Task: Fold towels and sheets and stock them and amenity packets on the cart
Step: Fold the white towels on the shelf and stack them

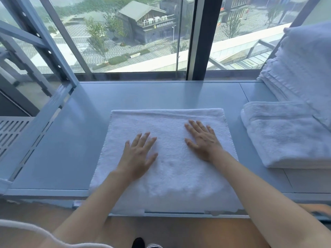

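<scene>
Both my hands flat, fingers spread, apart on the white towel (170,149) lying on the shelf (71,140) by the window: left hand (138,154), right hand (202,140); folded towel (286,136) just right.

Flat hands (139,154) (202,140) on towel (170,172), ledge (71,149)

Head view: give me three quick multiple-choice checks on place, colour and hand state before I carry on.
1. Where is the folded towel?
A. right of the flat towel
B. left of it
C. under it

2. What colour are both towels?
A. grey
B. white
C. beige

3. How do the left hand and right hand lie?
A. gripping a corner
B. lifted clear
C. flat on the flat towel

Answers: 1 A, it sits at the right on the ledge; 2 B, both white terry; 3 C, fingers spread, palms down.
</scene>
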